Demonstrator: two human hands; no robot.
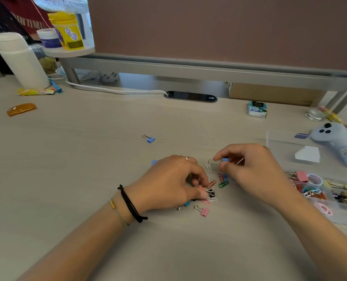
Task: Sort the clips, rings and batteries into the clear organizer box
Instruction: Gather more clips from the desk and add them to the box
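Note:
A small heap of coloured paper clips and binder clips point(209, 194) lies on the desk in front of me. My left hand point(172, 183) curls over the heap and pinches clips at its fingertips. My right hand point(247, 171) pinches a blue binder clip point(224, 160) with a white paper clip hooked on its wire handle. A pink binder clip point(202, 211) lies just below the heap. Another blue binder clip point(149, 138) lies alone farther back. The clear organizer box point(339, 207) sits at the right, with clips, rings and batteries in its compartments.
A pale blue plush toy point(337, 142) and a white card lie past the organizer's open lid. A tissue pack point(257, 109), a glass dish point(314, 115), a white bottle point(22, 59), wrappers and a cable sit along the back under a raised shelf.

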